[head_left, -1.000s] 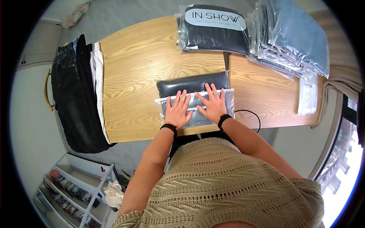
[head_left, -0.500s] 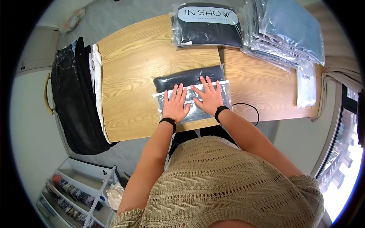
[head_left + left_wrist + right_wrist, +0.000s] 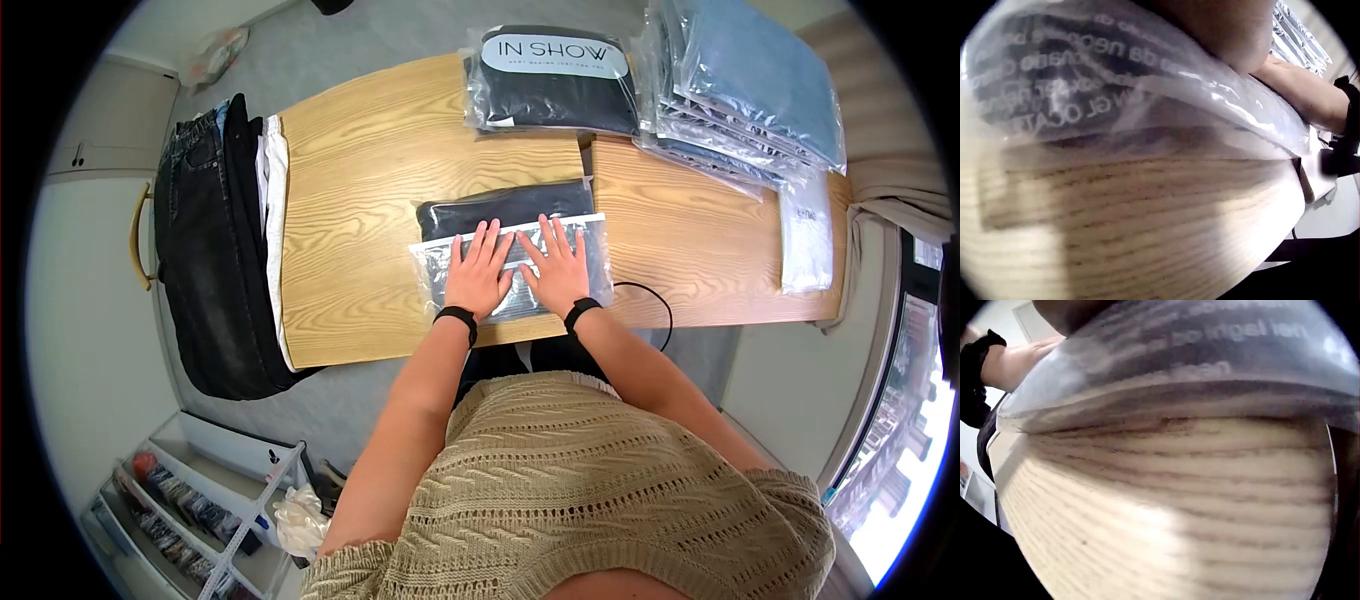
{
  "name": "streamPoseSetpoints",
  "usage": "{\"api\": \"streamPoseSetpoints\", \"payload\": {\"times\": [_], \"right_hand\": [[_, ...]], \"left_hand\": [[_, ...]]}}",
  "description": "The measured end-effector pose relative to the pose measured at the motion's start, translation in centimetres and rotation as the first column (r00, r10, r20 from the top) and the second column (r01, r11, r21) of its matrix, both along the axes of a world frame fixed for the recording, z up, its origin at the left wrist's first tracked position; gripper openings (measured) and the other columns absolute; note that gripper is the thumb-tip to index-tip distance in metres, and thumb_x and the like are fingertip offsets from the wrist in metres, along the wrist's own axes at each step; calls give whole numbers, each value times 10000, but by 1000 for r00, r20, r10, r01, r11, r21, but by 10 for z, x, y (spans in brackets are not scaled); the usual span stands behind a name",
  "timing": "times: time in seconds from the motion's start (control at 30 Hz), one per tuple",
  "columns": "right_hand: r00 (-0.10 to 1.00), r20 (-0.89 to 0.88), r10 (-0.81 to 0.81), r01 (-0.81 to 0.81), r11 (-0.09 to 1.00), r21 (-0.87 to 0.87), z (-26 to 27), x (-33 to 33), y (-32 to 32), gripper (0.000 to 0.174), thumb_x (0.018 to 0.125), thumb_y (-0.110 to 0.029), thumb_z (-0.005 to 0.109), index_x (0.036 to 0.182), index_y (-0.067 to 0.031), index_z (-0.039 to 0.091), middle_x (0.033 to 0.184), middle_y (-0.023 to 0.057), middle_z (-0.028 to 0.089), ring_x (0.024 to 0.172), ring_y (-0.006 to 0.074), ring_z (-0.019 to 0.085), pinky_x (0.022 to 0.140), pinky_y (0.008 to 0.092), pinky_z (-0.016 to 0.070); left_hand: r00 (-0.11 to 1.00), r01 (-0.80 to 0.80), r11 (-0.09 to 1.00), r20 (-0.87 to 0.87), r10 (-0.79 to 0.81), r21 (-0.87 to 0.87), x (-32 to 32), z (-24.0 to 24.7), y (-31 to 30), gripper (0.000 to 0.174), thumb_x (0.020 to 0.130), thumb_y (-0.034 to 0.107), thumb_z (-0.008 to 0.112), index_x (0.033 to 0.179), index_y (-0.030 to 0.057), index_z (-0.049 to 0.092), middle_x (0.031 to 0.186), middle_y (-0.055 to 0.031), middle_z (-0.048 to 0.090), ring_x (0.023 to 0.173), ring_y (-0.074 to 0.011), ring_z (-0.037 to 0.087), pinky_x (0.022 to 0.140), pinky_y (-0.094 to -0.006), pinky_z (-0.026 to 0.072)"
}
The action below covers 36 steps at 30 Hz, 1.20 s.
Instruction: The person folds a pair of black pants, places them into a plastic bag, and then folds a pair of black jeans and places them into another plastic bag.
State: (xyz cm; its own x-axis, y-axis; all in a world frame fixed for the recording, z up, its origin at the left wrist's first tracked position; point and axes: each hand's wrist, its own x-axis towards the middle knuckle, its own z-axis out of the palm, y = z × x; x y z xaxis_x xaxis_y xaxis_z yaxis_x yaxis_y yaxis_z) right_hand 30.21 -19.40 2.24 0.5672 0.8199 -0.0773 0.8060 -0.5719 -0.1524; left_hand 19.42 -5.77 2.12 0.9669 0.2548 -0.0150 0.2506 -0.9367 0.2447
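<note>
On the wooden table, near its front edge, lies a clear plastic zip bag with a folded dark garment in it. A white strip crosses the bag, and the dark part extends beyond it. My left hand rests flat on the left half, fingers straight and pointing away from me. Beside it, my right hand lies flat on the right half, its fingers also straight. White mirrored print shows through the bag's plastic in the left wrist view, and similar lettering marks the bag in the right wrist view.
A bagged dark garment labelled IN SHOW sits at the back. Right of it rises a stack of bagged blue garments, with a white packet in front. Dark trousers hang over the table's left end. A black cable loops at right.
Both hands stay flat on the bag. My left hand has slid a little to the right, so the two hands are closer together. The head view has shifted slightly.
</note>
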Motion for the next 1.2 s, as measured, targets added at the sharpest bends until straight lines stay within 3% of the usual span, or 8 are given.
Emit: {"api": "streamPoseSetpoints", "payload": {"times": [0.27,0.57,0.97,1.03,1.1,1.17,1.2], "right_hand": [[998,-66,22,-23,1000,-9,-4,10,10,532,865,-408,526,1376,-305,422,1480,124,285,1367,315,258,1059,591,197],[995,-95,-4,-1,998,-61,-9,10,13,541,847,-412,534,1369,-309,431,1475,120,299,1366,308,261,1052,599,187],[998,-62,20,-20,1000,-2,-6,9,9,524,877,-417,491,1377,-278,416,1482,118,286,1382,296,228,1069,590,180],[998,-48,29,-27,999,32,-4,9,6,527,873,-418,495,1375,-274,420,1482,120,284,1387,288,220,1081,573,169],[989,-132,62,-44,990,131,3,13,0,528,854,-356,551,1361,-260,440,1478,117,292,1386,287,224,1092,547,172],[983,-174,52,-25,988,154,13,22,-20,542,832,-310,588,1353,-253,451,1477,113,295,1382,292,231,1098,530,176],[971,-235,45,-6,986,165,17,26,-33,560,810,-263,625,1344,-245,461,1475,108,299,1378,297,239,1103,514,180]], "left_hand": [[997,6,999,-72,-9,-41,9,-10,9,635,822,390,537,1403,195,370,1489,-92,284,1379,-272,240,1047,-606,198],[985,3,998,-171,-14,-63,14,-17,10,647,815,395,538,1409,199,370,1502,-87,263,1391,-267,211,1046,-613,200],[991,20,999,-128,-24,-30,13,-14,7,619,842,368,508,1406,155,364,1505,-115,242,1393,-290,201,1069,-599,161],[996,34,999,-81,-36,-28,10,-14,7,620,851,372,507,1413,158,353,1506,-119,236,1393,-294,198,1073,-597,158],[1000,21,985,-4,-22,-173,8,-4,11,603,850,297,551,1396,123,365,1495,-145,243,1373,-321,235,1094,-529,187],[987,52,957,158,-6,-287,-2,3,20,556,820,191,586,1339,76,421,1468,-160,291,1352,-338,271,1094,-478,230],[978,107,962,203,-56,-250,-13,13,22,493,782,111,592,1257,38,481,1403,-166,378,1315,-351,322,1069,-465,276]]}}
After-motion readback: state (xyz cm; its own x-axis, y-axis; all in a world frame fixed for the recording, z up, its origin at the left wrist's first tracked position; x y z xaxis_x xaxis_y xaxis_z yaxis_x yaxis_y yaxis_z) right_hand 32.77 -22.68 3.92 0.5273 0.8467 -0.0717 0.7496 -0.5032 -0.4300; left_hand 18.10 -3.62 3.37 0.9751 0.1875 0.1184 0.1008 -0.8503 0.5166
